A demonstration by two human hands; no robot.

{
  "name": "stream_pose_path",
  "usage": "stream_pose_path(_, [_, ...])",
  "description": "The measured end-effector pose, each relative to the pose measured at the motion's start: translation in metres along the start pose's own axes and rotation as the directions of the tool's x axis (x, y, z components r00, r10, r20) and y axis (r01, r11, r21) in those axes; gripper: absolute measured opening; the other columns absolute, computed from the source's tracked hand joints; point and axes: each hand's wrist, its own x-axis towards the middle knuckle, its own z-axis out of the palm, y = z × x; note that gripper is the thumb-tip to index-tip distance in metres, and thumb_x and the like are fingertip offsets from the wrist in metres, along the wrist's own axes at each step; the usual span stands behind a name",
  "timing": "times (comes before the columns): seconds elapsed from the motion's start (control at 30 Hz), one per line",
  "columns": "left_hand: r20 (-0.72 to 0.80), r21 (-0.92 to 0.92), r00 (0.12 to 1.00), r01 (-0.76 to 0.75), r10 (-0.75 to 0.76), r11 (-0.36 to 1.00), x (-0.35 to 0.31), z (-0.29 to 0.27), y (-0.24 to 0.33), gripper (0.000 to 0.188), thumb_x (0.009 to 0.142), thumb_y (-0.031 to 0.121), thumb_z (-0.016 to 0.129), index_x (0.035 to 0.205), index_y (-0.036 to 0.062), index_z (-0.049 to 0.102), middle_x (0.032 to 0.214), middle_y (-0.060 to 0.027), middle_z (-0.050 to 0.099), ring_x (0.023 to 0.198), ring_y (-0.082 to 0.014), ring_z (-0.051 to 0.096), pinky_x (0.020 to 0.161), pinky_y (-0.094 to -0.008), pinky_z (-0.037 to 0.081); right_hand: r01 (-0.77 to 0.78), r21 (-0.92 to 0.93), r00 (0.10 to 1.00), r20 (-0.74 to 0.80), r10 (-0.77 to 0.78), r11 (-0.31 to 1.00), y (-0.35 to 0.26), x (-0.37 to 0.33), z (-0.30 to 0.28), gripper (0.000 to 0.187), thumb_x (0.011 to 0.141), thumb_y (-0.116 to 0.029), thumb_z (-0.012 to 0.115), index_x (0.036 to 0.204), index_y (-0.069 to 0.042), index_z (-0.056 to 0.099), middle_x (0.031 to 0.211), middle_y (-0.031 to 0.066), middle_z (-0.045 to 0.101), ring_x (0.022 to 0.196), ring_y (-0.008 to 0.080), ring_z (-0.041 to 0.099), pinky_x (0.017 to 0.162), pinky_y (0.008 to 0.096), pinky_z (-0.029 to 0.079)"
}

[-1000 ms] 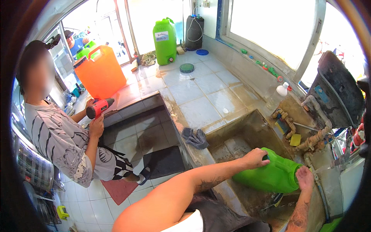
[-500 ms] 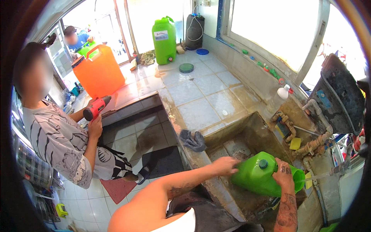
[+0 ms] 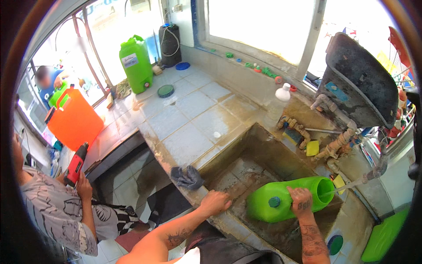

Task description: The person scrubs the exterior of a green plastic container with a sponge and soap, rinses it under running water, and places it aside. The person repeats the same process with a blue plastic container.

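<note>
A bright green plastic jerrycan (image 3: 281,199) lies on its side in the stained stone sink (image 3: 259,154), its open mouth facing a thin stream of water from a tap pipe (image 3: 373,172). My right hand (image 3: 300,200) rests on top of the can and holds it steady. My left hand (image 3: 215,201) presses on the sink's front rim, fingers curled, holding nothing. A grey rag (image 3: 187,177) lies on the rim just left of that hand.
A person (image 3: 57,211) at the left holds a red power drill (image 3: 75,164) beside an orange jerrycan (image 3: 74,119). An upright green jerrycan (image 3: 136,64), a black container (image 3: 170,44) and a white bottle (image 3: 279,100) stand on the tiled counter (image 3: 189,119). Yellow sponges (image 3: 312,148) lie near the brass taps.
My left hand let go of the green can and moved to the sink's rim. The can was turned so its mouth faces the water stream; my right hand now holds its top.
</note>
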Motion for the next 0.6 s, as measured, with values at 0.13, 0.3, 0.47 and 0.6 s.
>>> stream_pose_path(0.13, [-0.070, -0.036, 0.997, 0.007, -0.009, 0.999, 0.006, 0.007, 0.001, 0.040, 0.091, 0.041, 0.060, 0.105, 0.0046, 0.068, 0.090, -0.0220, 0.071, 0.090, -0.0393, 0.068, 0.081, -0.0535, 0.052, -0.075, -0.062, 0.996, -0.043, 0.073, 0.995, -0.009, 0.004, 0.000, 0.034, 0.080, -0.016, 0.053, 0.106, -0.002, 0.070, 0.080, 0.0134, 0.067, 0.074, 0.0320, 0.065, 0.065, 0.0448, 0.046])
stream_pose_path(0.3, [0.004, -0.212, 0.987, 0.158, -0.161, 0.964, 0.047, 0.015, -0.007, 0.060, 0.094, 0.055, 0.055, 0.120, 0.0012, 0.064, 0.106, -0.0252, 0.069, 0.101, -0.0421, 0.066, 0.088, -0.0511, 0.052, -0.137, -0.141, 0.982, -0.153, 0.115, 0.980, 0.018, -0.008, 0.012, 0.033, 0.085, -0.019, 0.053, 0.106, 0.000, 0.070, 0.083, 0.0135, 0.067, 0.078, 0.0314, 0.065, 0.068, 0.0434, 0.048])
stream_pose_path(0.47, [0.040, -0.898, 0.966, 0.147, -0.256, 0.415, 0.101, -0.050, -0.051, 0.080, 0.095, 0.062, 0.054, 0.135, -0.0065, 0.052, 0.130, -0.0188, 0.063, 0.114, -0.0320, 0.063, 0.101, -0.0435, 0.047, -0.378, 0.570, 0.623, -0.426, 0.656, 0.730, 0.015, 0.036, -0.109, 0.038, 0.094, -0.034, 0.063, 0.106, 0.002, 0.070, 0.093, 0.0129, 0.072, 0.087, 0.0301, 0.070, 0.080, 0.0380, 0.055])
stream_pose_path(0.6, [-0.053, -0.998, 0.998, -0.052, -0.022, 0.021, 0.092, -0.101, -0.032, 0.065, 0.099, 0.051, 0.055, 0.134, -0.0040, 0.055, 0.130, -0.0123, 0.063, 0.113, -0.0263, 0.062, 0.103, -0.0393, 0.045, -0.168, 0.682, 0.499, -0.564, 0.658, 0.712, 0.035, -0.031, -0.059, 0.033, 0.090, -0.028, 0.071, 0.104, 0.002, 0.069, 0.088, 0.0121, 0.073, 0.080, 0.0320, 0.071, 0.077, 0.0396, 0.057])
